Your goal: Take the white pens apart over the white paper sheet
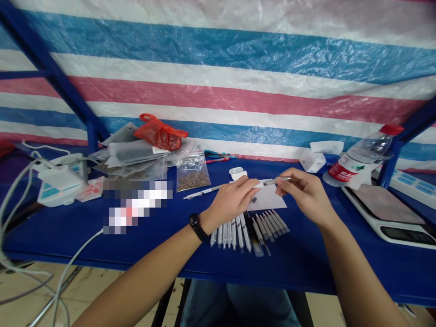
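Slim silver-tipped tube [277,181] pinched between both hands, left hand [231,200] at the white end, right hand [306,195] at the metal end, above a paper sheet [269,200] on the blue table [153,254], plastic syringes [248,231] lined up just below. Fingertip pinch looks like the steady way to do it.

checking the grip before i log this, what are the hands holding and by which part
Both hands hold a slim white-and-metal tube: the left hand pinches its white section, the right hand its metal end.

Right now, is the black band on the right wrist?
No, the black wristband is on the left wrist, and the right wrist is bare.
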Demonstrator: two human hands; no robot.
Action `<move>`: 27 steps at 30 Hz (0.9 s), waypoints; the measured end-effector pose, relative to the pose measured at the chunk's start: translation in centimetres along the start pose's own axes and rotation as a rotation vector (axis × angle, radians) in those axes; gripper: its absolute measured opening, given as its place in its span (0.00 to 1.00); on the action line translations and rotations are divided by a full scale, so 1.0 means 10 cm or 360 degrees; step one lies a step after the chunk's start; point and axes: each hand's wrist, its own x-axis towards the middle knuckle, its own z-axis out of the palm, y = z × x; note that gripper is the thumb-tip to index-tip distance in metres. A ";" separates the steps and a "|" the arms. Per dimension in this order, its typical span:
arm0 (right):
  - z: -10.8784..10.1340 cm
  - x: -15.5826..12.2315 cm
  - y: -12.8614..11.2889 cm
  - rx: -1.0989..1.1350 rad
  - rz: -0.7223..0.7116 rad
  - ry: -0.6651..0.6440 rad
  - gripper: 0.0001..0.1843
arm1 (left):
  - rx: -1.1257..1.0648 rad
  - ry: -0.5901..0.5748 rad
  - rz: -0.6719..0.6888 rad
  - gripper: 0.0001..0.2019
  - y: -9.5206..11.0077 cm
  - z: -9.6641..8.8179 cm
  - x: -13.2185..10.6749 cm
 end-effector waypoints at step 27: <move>0.07 0.08 0.03 0.0374 0.0330 0.0290 0.31 | -0.0019 -0.0280 -0.0226 0.20 0.03 0.00 0.01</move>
